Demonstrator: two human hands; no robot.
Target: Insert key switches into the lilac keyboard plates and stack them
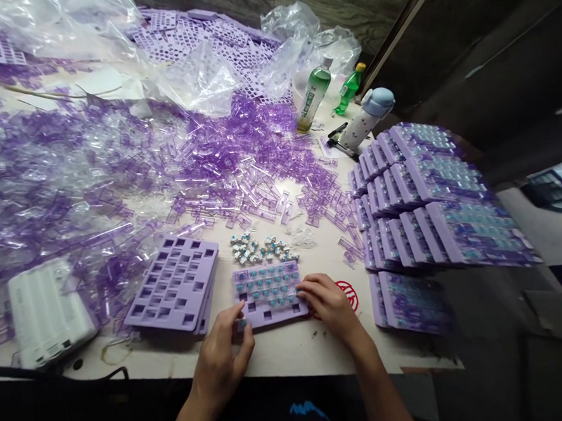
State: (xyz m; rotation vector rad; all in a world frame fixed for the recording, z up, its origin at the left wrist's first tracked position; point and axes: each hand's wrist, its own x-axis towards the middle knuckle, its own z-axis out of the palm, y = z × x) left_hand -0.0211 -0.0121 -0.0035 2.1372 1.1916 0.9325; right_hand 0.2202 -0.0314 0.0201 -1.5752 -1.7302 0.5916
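A light purple keyboard plate (259, 316) lies in front of me, its upper rows filled with blue-stemmed key switches (266, 281) and clear purple pieces. Several square holes show bare along its lower part. At its lower left corner, my left hand (223, 349) has a key switch (241, 324) between thumb and index finger. My right hand (328, 303) has its fingers together on the plate's right edge; the fingertips' undersides are hidden. Just behind the plate sits a small pile of loose switches (264, 248).
Bare purple plates (171, 287) are stacked at left, beside a white device (49, 310). Filled plates (406, 228) stand in rows at right. Clear purple pieces (186, 146) cover the table behind. Bottles (315, 97) and a blue-lidded flask (368, 117) stand at back right.
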